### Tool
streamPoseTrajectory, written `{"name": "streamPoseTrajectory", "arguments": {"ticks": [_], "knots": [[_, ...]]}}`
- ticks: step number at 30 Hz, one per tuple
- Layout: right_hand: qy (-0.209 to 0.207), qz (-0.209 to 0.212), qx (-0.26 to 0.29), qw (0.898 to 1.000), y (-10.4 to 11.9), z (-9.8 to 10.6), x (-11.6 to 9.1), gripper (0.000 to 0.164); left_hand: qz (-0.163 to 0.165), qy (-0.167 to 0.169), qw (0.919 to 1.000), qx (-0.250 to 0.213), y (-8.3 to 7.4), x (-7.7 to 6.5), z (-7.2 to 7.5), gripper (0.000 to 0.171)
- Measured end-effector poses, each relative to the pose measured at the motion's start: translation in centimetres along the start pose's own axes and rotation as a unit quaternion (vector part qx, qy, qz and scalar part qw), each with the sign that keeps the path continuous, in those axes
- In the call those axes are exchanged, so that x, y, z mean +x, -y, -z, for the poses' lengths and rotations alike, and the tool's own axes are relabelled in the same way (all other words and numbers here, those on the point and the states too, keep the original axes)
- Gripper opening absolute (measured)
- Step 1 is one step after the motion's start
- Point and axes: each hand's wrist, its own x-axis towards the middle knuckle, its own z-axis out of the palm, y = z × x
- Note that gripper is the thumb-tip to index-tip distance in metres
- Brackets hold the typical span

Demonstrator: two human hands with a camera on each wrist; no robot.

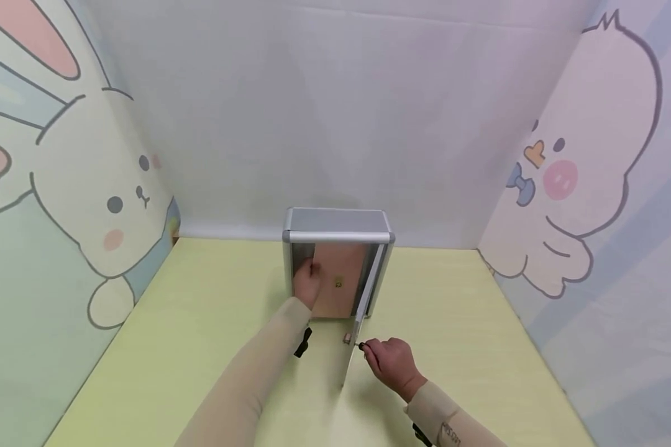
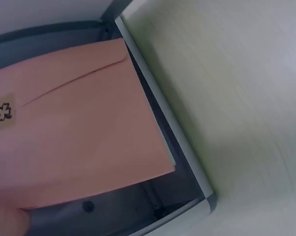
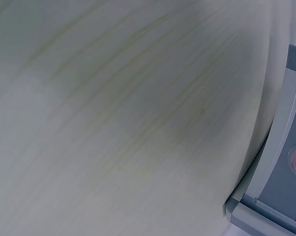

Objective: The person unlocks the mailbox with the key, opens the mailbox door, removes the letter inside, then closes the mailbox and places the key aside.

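1. Leftmost of the work, the left hand [image 1: 307, 284] reaches into the box [image 1: 338, 220], its fingers curled about the near-left edge of the envelope [image 1: 343, 257]. The left wrist view shows only a little of this hand, at the envelope's edge, so how firm the hold is I cannot tell.

2. In the middle, the pink envelope is inside the silver-framed box, which stands on the yellow table [image 1: 212, 347]. Its sticker [image 1: 338, 283] faces the person. The left wrist view shows one corner near the frame, with a narrow gap between.

3. Right of that, the box's door [image 1: 360, 316] stands swung open toward the person, the lock [image 1: 346, 338] showing on its inner face.

4. Rightmost, the right hand [image 1: 394, 366] pinches the dark-headed key [image 1: 361, 346] at the door's outer face, seemingly steadying the door. The right wrist view does not show this hand.

5. The step in hand, as I judge it, is handling the envelope within the open box; whether it is going in or coming out these pictures do not settle. Going in, the next move calls for clearing the left fingers before the door shuts; coming out, for drawing the envelope past the door without catching a corner.
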Motion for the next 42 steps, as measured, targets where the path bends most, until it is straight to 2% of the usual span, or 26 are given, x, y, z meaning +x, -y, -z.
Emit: {"name": "streamPoseTrajectory", "arguments": {"ticks": [2,3,6,8,9,10,16,20,22,25,29,31,33,36,38,40,42], "knots": [[0.000,-0.001,0.002,1.000,0.0,0.0,0.2,0.048,-0.017,-0.019,0.9994,-0.021,0.5,0.1,-0.1,0.026],[0.000,-0.001,0.003,1.000,0.0,0.0,0.2,0.048,-0.044,-0.037,0.9976,-0.038,1.9,0.7,-0.4,0.027],[0.001,-0.001,0.005,1.000,0.1,-0.1,0.4,0.048,-0.052,-0.060,0.9959,-0.044,2.5,0.6,-0.1,0.027],[0.001,0.001,0.006,1.000,0.2,0.0,0.5,0.048,-0.041,-0.065,0.9963,-0.039,2.3,0.0,0.3,0.026],[0.002,0.001,0.007,1.000,0.2,0.0,0.6,0.049,-0.031,-0.060,0.9971,-0.035,2.1,-0.3,0.5,0.025],[0.002,0.002,0.008,1.000,0.2,0.0,0.6,0.049,-0.004,-0.047,0.9987,-0.017,0.7,-1.3,1.1,0.023],[0.003,0.003,0.014,1.000,0.3,0.3,0.6,0.049,-0.016,-0.001,0.9997,0.018,0.7,-3.4,2.4,0.018],[-0.003,0.002,0.015,1.000,0.3,0.3,0.6,0.049,-0.017,0.044,0.9987,0.018,2.1,-4.1,3.5,0.017],[-0.005,0.002,0.013,1.000,0.4,0.3,0.8,0.048,-0.005,0.072,0.9972,0.020,2.9,-4.3,4.2,0.017],[-0.005,0.004,0.012,1.000,0.4,0.1,0.8,0.047,0.038,0.117,0.9923,0.012,4.2,-4.5,5.4,0.017],[-0.010,0.006,0.010,1.000,0.4,0.1,0.9,0.048,0.104,0.167,0.9804,0.015,5.6,-5.2,7.3,0.015],[-0.014,0.006,0.012,1.000,0.4,0.0,0.8,0.047,0.122,0.188,0.9742,0.028,6.3,-5.8,8.3,0.015],[-0.016,0.005,0.013,1.000,0.4,-0.1,0.9,0.047,0.124,0.204,0.9701,0.040,7.0,-6.5,9.4,0.015],[-0.019,0.004,0.016,1.000,0.3,-0.3,0.9,0.047,0.120,0.224,0.9658,0.050,8.0,-7.3,11.0,0.016],[-0.021,0.003,0.019,1.000,0.3,-0.4,0.9,0.047,0.112,0.225,0.9662,0.056,8.6,-7.7,12.0,0.017],[-0.024,0.004,0.021,0.999,0.3,-0.6,0.9,0.047,0.113,0.215,0.9677,0.066,9.0,-7.8,13.1,0.017],[-0.026,0.005,0.024,0.999,0.4,-0.8,1.0,0.047,0.126,0.188,0.9706,0.081,9.4,-7.6,14.2,0.017]]}}
